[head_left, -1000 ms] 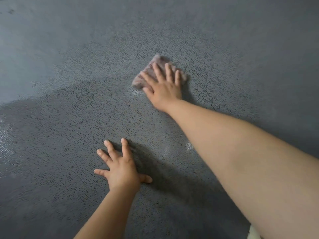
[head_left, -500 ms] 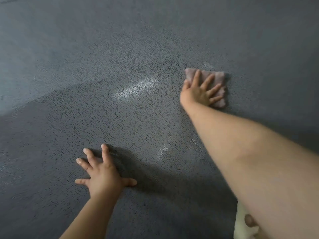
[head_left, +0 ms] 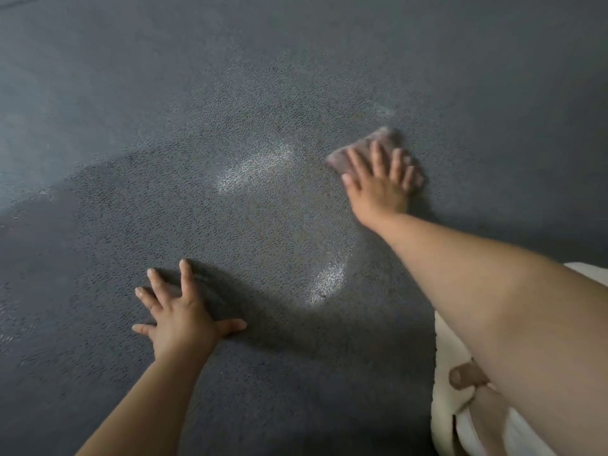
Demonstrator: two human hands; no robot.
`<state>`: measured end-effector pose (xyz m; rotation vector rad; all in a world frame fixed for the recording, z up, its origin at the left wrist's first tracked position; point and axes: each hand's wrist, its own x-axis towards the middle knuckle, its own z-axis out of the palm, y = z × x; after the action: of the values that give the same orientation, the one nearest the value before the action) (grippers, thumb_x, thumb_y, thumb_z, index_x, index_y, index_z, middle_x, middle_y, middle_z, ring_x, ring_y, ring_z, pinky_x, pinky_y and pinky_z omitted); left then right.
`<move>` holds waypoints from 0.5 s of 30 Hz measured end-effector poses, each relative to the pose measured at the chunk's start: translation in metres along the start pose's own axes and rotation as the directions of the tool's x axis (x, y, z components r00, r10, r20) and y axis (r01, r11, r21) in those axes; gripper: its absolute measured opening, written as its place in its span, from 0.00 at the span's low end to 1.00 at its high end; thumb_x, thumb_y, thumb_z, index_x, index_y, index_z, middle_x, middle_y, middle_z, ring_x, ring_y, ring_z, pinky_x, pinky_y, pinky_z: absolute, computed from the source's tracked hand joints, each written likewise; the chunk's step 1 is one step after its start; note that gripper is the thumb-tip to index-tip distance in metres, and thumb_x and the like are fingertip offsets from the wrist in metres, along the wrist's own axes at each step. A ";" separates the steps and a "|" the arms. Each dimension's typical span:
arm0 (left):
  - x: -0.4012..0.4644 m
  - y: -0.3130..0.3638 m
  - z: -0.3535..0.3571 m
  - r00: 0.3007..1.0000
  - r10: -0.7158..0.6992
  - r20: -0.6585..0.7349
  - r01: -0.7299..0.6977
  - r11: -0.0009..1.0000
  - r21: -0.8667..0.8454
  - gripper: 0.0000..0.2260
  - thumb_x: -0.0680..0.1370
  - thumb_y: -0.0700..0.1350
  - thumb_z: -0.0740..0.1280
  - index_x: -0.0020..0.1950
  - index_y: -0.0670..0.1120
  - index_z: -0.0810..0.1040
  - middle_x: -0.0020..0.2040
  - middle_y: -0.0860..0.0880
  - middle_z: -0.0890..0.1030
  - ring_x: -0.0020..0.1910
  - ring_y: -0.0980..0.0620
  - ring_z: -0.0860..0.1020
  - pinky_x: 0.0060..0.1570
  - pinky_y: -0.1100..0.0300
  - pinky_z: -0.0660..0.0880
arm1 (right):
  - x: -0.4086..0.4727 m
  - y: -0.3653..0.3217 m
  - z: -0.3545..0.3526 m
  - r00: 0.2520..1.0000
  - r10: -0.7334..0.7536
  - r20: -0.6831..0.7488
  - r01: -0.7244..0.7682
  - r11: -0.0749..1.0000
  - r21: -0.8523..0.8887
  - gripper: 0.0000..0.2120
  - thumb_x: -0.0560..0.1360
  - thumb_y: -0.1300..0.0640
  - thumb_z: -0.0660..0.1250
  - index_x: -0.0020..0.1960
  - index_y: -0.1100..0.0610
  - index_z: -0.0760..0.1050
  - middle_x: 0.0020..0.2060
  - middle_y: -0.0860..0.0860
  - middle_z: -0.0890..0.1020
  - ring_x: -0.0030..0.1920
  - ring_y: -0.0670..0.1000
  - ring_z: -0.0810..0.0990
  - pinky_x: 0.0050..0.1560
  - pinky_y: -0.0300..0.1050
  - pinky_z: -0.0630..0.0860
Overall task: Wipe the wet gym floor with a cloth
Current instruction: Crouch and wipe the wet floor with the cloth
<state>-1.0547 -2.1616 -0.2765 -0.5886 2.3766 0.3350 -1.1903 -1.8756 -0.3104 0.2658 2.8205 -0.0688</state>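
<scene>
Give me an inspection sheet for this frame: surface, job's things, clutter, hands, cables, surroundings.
Surface: dark grey speckled floor; shiny wet patch near the middle, a second wet patch nearer the person.
Job's things: greyish-pink cloth lies flat on the floor, blurred, right of the upper patch.
Clutter: nothing seen.
Hands: right hand presses on the cloth with fingers spread straight; left hand rests flat on the bare floor, fingers spread, holding nothing.
Cables: nothing seen.
Surroundings: cream garment at the lower right edge; a shadow falls over the near floor around the left hand.
</scene>
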 end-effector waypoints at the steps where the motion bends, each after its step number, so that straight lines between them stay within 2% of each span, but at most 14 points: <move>1: -0.002 -0.002 0.001 1.000 0.020 -0.014 -0.020 1.000 0.010 0.59 0.61 0.62 0.77 0.77 0.55 0.37 0.75 0.45 0.31 0.75 0.39 0.35 0.68 0.31 0.49 | -0.005 0.020 0.002 0.996 0.093 -0.001 -0.093 0.996 0.017 0.25 0.80 0.38 0.39 0.75 0.38 0.39 0.77 0.49 0.40 0.75 0.63 0.37 0.72 0.63 0.36; 3: -0.008 -0.006 0.005 0.996 0.070 -0.053 -0.068 0.997 0.031 0.55 0.64 0.63 0.74 0.77 0.56 0.40 0.76 0.45 0.34 0.75 0.40 0.37 0.69 0.33 0.49 | -0.017 0.053 0.005 0.965 0.261 -0.003 -0.260 0.964 0.059 0.25 0.80 0.38 0.40 0.76 0.38 0.40 0.77 0.49 0.41 0.75 0.63 0.38 0.72 0.63 0.37; 5: -0.016 -0.007 0.010 0.988 0.123 -0.097 -0.119 0.992 0.046 0.49 0.67 0.63 0.72 0.77 0.55 0.43 0.77 0.44 0.37 0.76 0.42 0.40 0.71 0.38 0.49 | -0.029 0.067 0.010 0.904 0.428 0.002 -0.425 0.897 0.121 0.26 0.80 0.38 0.42 0.76 0.39 0.44 0.77 0.49 0.44 0.75 0.62 0.39 0.72 0.63 0.37; 8: -0.028 -0.003 0.015 0.972 0.181 -0.148 -0.176 0.983 0.045 0.42 0.72 0.58 0.70 0.78 0.53 0.48 0.78 0.44 0.43 0.76 0.43 0.44 0.73 0.45 0.50 | -0.045 0.057 0.016 0.830 0.556 0.041 -0.552 0.809 0.203 0.26 0.80 0.39 0.44 0.77 0.41 0.46 0.77 0.49 0.44 0.75 0.63 0.40 0.71 0.64 0.37; 10: -0.033 0.000 0.017 0.966 0.195 -0.170 -0.193 0.981 0.023 0.39 0.73 0.55 0.70 0.77 0.52 0.51 0.78 0.43 0.46 0.76 0.43 0.47 0.73 0.47 0.52 | -0.063 0.035 0.021 0.821 0.570 0.034 -0.560 0.792 0.243 0.26 0.80 0.40 0.45 0.77 0.42 0.47 0.77 0.51 0.44 0.75 0.64 0.40 0.70 0.66 0.37; 12: -0.039 0.003 0.020 0.966 0.202 -0.161 -0.202 0.979 0.013 0.37 0.74 0.53 0.70 0.77 0.51 0.53 0.78 0.44 0.48 0.76 0.43 0.48 0.73 0.48 0.53 | -0.090 0.006 0.031 0.845 0.534 0.016 -0.520 0.815 0.255 0.26 0.80 0.40 0.47 0.77 0.43 0.49 0.77 0.52 0.45 0.75 0.65 0.41 0.69 0.68 0.38; 13: -0.042 0.004 0.021 0.967 0.205 -0.148 -0.205 0.979 0.017 0.36 0.75 0.53 0.69 0.77 0.51 0.53 0.78 0.45 0.48 0.76 0.43 0.48 0.73 0.49 0.53 | -0.106 -0.011 0.038 0.871 0.492 0.010 -0.478 0.841 0.253 0.26 0.80 0.40 0.47 0.77 0.43 0.51 0.77 0.53 0.48 0.75 0.66 0.42 0.69 0.69 0.39; 15: -0.048 0.005 0.025 0.968 0.212 -0.133 -0.210 0.977 0.033 0.35 0.75 0.52 0.68 0.77 0.51 0.54 0.78 0.45 0.48 0.76 0.43 0.48 0.73 0.49 0.54 | -0.146 -0.046 0.052 0.935 0.351 -0.044 -0.331 0.913 0.240 0.27 0.77 0.40 0.47 0.74 0.45 0.60 0.75 0.57 0.58 0.73 0.69 0.52 0.67 0.73 0.45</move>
<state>-1.0107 -2.1323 -0.2630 -0.3590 2.5784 0.3752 -1.0475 -1.9502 -0.3143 0.8295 2.8029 -0.3123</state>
